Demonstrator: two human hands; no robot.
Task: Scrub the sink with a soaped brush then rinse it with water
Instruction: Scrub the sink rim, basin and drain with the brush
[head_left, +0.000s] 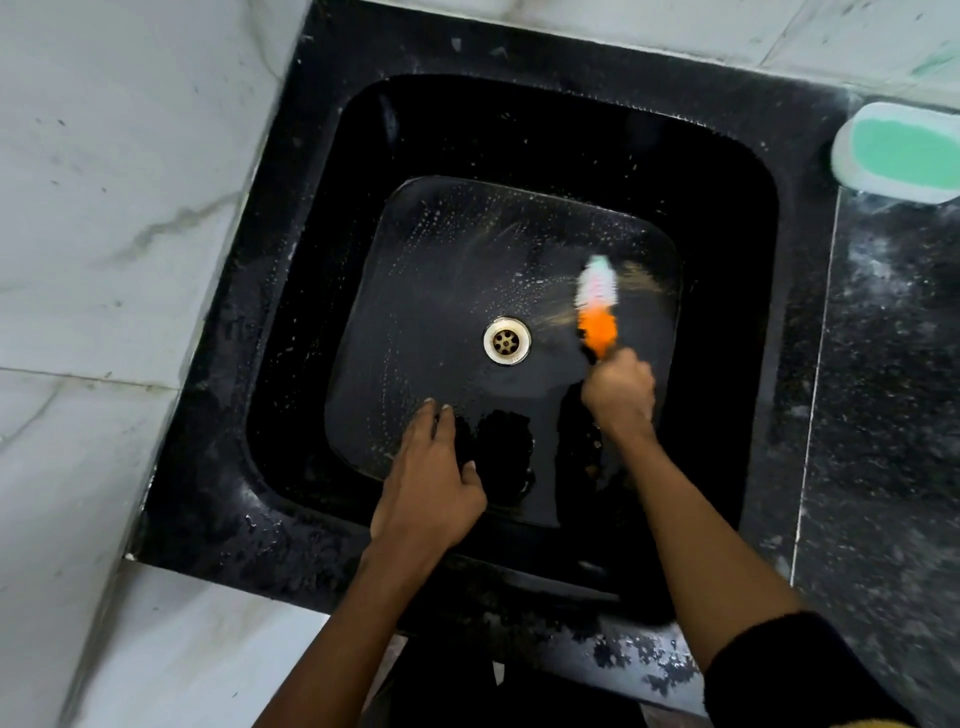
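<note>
Right hand down in the sink, fingers wrapped tight round the handle of the brush. Orange and white brush head blurred, pressed on the sink floor just right of the drain, pointing toward the far wall. Pale scrub streaks fanning out beside the bristles; rows of small droplets across the wet black floor. Left hand over the near part of the basin, fingers straight and loosely together, thumb out to the side, holding nothing; whether the fingertips touch the floor, cannot tell. Dark sleeve on the right forearm, low at the near edge. Speckled black rim round the sink, chipped white along the front. Green soap in a pale dish on the dark counter, far right. White marbled tile to the left and behind.
</note>
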